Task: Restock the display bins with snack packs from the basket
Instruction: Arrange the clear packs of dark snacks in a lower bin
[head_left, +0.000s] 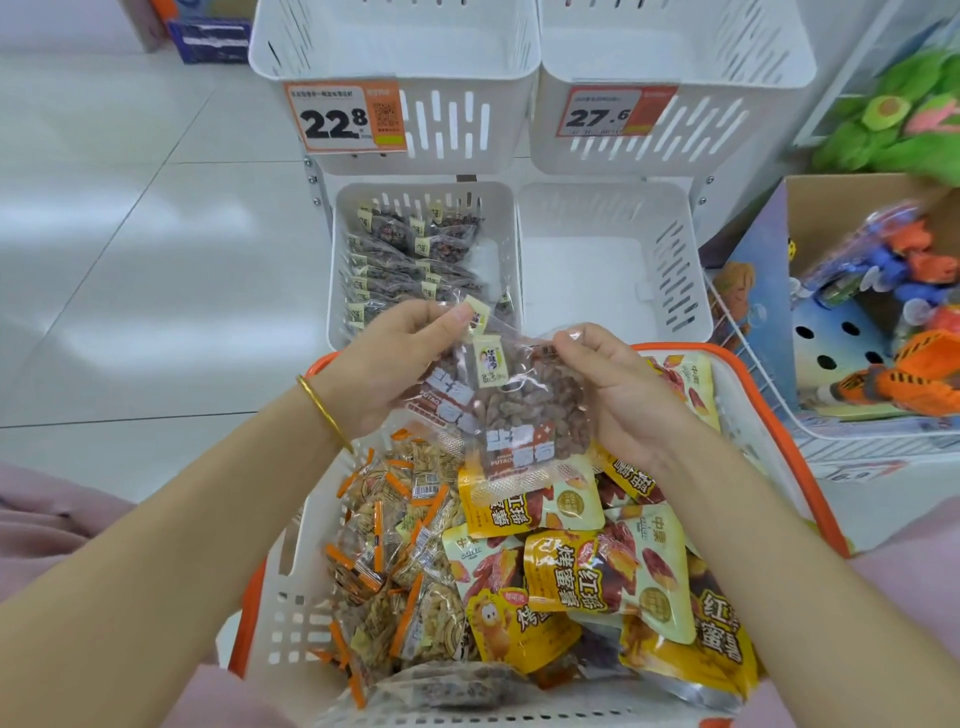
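Clear raisin packs (519, 410) held above a white, orange-rimmed basket (311, 519) heaped with snacks; matching packs (410, 260) line the lower-left display bin (415, 188).

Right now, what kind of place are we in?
Most likely a retail shop, in the snack section. Price tags hang on white slotted bins. An orange-rimmed basket is heaped with snack packs, and packaged toys sit at the right.

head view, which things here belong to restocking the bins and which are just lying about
Job: left hand and right hand pinching a clear snack pack; basket with yellow packs and orange-trimmed packs; lower left bin holding like packs; lower right bin.
Lying about: green plush toy; cardboard box of toys; blue box on the floor.
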